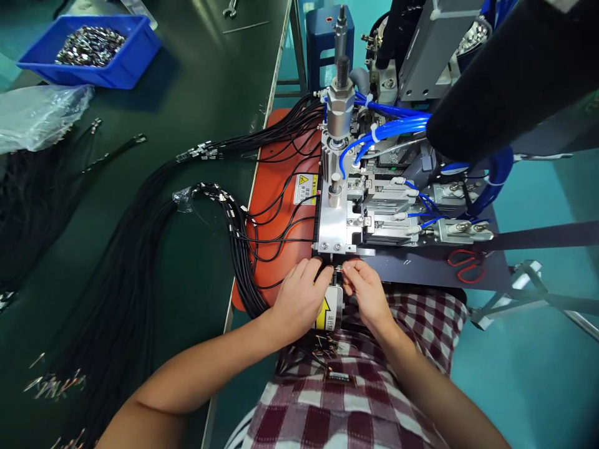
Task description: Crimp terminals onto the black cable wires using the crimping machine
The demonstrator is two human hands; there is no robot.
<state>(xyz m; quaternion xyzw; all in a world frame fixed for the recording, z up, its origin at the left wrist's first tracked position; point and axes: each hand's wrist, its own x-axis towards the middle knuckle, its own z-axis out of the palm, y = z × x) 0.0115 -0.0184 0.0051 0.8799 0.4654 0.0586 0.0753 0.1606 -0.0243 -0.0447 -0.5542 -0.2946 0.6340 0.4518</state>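
Floor: smooth teal, spreading along the right side, darker in shadowed patches
Tabletop: dark green, filling most of the left, edged with a thin pale strip
Blue stool: beyond the tabletop's far right edge
Metal bars: near the stool, joined as a frame
Light: leaving a soft sheen on tabletop and floor

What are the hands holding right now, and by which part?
The right hand seems to pinch coloured wires by their ends; the left hand's hold cannot be told.
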